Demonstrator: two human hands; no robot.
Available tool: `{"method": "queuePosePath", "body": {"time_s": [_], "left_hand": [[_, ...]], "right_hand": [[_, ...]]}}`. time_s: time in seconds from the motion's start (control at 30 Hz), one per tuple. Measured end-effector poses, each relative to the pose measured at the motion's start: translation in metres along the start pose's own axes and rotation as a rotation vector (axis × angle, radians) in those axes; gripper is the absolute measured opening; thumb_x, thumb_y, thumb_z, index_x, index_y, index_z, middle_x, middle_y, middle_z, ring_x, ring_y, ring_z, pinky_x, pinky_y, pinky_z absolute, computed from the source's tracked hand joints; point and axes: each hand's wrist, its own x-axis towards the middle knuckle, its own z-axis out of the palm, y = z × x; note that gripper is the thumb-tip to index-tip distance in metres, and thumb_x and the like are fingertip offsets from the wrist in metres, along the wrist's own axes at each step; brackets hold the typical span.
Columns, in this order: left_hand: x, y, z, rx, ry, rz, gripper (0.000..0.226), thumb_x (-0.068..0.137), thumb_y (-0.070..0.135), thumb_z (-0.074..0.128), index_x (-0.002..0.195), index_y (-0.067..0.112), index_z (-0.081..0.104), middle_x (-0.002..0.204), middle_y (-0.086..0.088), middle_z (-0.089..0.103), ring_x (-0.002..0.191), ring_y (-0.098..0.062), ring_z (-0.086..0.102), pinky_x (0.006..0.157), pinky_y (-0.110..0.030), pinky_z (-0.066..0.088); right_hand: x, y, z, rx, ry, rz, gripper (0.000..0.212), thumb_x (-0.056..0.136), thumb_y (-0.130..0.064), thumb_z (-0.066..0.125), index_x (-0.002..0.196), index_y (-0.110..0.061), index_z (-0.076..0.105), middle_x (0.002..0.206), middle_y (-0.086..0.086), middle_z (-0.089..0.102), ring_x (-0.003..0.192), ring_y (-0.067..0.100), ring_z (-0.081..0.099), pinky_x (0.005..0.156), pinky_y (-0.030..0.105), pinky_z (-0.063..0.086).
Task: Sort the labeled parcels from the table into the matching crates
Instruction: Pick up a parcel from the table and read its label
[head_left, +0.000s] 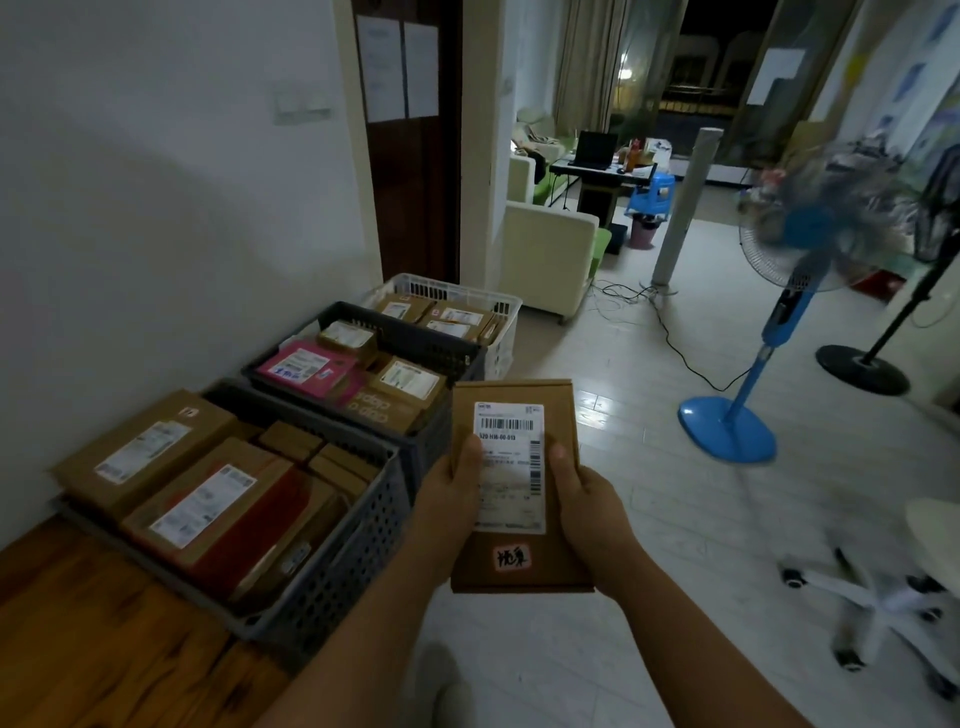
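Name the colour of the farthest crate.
White; the crate shows best in the head view.

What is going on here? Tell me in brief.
A person stands over three crates and holds a cardboard parcel flat, with its shipping label facing up. The left hand and the right hand grip its two sides, thumbs resting on the label. The parcel is not yet in a crate. Along the wall, the near grey crate, the middle dark crate and the far white crate already hold parcels.
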Motion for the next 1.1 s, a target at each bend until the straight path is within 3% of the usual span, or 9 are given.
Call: {"method": "queuePosePath", "body": {"time_s": [0.17,0.3,0.4,0.47,0.57,0.63,0.77,0.93,1.1], "left_hand": [[0.097,0.006,0.033,-0.006,0.013,-0.014,0.052,0.092,0.067,0.048,0.110,0.023,0.069,0.099,0.001,0.077,0.090,-0.015,0.075,0.083,-0.036,0.062],[0.192,0.024,0.058,-0.047,-0.004,-0.016,0.042,0.099,0.057,0.047,0.108,0.022,0.068,0.099,0.000,0.077,0.088,-0.013,0.075,0.077,-0.030,0.062],[0.244,0.043,0.070,-0.070,-0.006,-0.004,0.032,0.102,0.053,0.046,0.104,0.027,0.065,0.100,0.003,0.075,0.086,-0.009,0.073,0.064,-0.017,0.055],[0.281,0.055,0.078,-0.080,-0.003,-0.006,0.032,0.103,0.052,0.046,0.100,0.026,0.064,0.099,0.001,0.075,0.086,-0.011,0.072,0.064,-0.018,0.055],[0.323,0.062,0.085,-0.119,0.026,-0.054,0.031,0.102,0.050,0.049,0.101,0.023,0.063,0.096,-0.001,0.075,0.081,-0.012,0.074,0.060,-0.020,0.056],[0.350,0.063,0.085,-0.149,0.066,-0.080,0.033,0.101,0.051,0.051,0.106,0.021,0.063,0.097,-0.001,0.075,0.079,-0.011,0.074,0.057,-0.018,0.055],[0.411,0.064,0.083,-0.161,0.181,-0.131,0.039,0.100,0.056,0.050,0.104,0.020,0.067,0.099,-0.003,0.076,0.089,-0.017,0.075,0.070,-0.029,0.059],[0.487,0.064,0.095,-0.143,0.344,-0.175,0.049,0.099,0.061,0.048,0.104,0.018,0.072,0.094,-0.002,0.078,0.085,-0.017,0.076,0.077,-0.033,0.062],[0.562,0.068,0.132,-0.177,0.498,-0.247,0.060,0.093,0.071,0.050,0.110,0.018,0.072,0.099,-0.002,0.078,0.092,-0.021,0.075,0.090,-0.042,0.061]], "right_hand": [[0.097,-0.010,-0.014,-0.054,0.007,0.012,0.047,0.103,-0.060,0.037,0.099,-0.023,0.067,0.093,-0.001,0.075,0.085,0.015,0.073,0.067,0.025,0.057],[0.191,-0.032,-0.024,-0.102,0.023,-0.006,0.059,0.096,-0.068,0.037,0.097,-0.018,0.070,0.090,0.002,0.077,0.084,0.017,0.074,0.074,0.032,0.062],[0.244,-0.051,-0.030,-0.137,0.013,0.004,0.072,0.083,-0.076,0.034,0.098,-0.016,0.070,0.090,0.003,0.077,0.086,0.018,0.074,0.080,0.036,0.062],[0.284,-0.059,-0.031,-0.138,0.029,0.007,0.074,0.081,-0.077,0.033,0.099,-0.015,0.070,0.091,0.003,0.077,0.086,0.019,0.074,0.082,0.038,0.062],[0.329,-0.064,-0.030,-0.147,0.000,0.037,0.069,0.090,-0.073,0.036,0.109,-0.014,0.065,0.098,0.002,0.074,0.089,0.019,0.073,0.078,0.035,0.060],[0.361,-0.065,-0.027,-0.161,-0.038,0.056,0.054,0.101,-0.064,0.039,0.118,-0.016,0.059,0.103,0.001,0.071,0.090,0.017,0.070,0.070,0.028,0.055],[0.430,-0.069,-0.013,-0.144,-0.143,0.046,0.043,0.104,-0.056,0.044,0.123,-0.019,0.054,0.104,0.001,0.072,0.088,0.016,0.073,0.065,0.025,0.055],[0.522,-0.075,0.000,-0.186,-0.304,0.025,0.039,0.102,-0.058,0.049,0.119,-0.023,0.056,0.099,0.002,0.076,0.081,0.018,0.077,0.061,0.031,0.060],[0.628,-0.078,-0.014,-0.265,-0.432,-0.047,0.032,0.100,-0.061,0.049,0.105,-0.031,0.061,0.100,0.001,0.077,0.089,0.021,0.076,0.084,0.049,0.063]]}}
